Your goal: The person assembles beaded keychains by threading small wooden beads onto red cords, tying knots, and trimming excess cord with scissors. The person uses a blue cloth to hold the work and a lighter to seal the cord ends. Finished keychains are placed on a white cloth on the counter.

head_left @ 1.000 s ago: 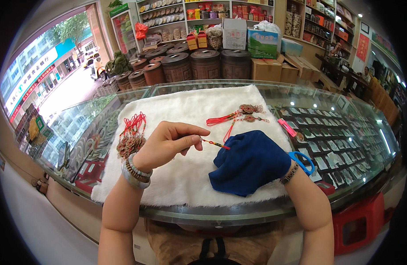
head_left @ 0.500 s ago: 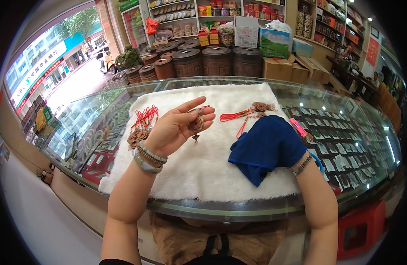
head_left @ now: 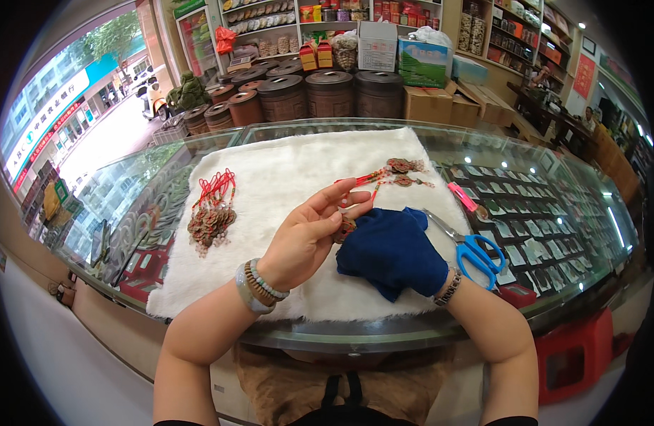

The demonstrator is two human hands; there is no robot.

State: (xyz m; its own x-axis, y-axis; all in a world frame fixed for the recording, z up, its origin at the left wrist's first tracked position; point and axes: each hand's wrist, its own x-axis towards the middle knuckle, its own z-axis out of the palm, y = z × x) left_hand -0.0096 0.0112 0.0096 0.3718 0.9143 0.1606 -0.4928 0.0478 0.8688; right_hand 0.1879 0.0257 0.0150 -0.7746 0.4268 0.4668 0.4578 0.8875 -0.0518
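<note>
My left hand pinches a coin pendant with a red cord between thumb and fingers. The pendant touches the edge of a dark blue cloth. That cloth wraps my right hand, whose fingers are hidden under it; only the wrist with its bracelet watch shows. On the white fluffy mat, a pile of coin pendants with red cords lies to the left. Several more coin pendants lie beyond the cloth, at the far right of the mat.
Blue-handled scissors lie beside my right wrist. A pink tool rests by the mat's right edge. Beneath is a glass display counter with jewellery inside. Brown canisters and cartons stand behind it; a red stool is at lower right.
My left hand has moved right with the pendant, up to the cloth. My right hand and the cloth have shifted left, uncovering the scissors. The whole view has shifted slightly.
</note>
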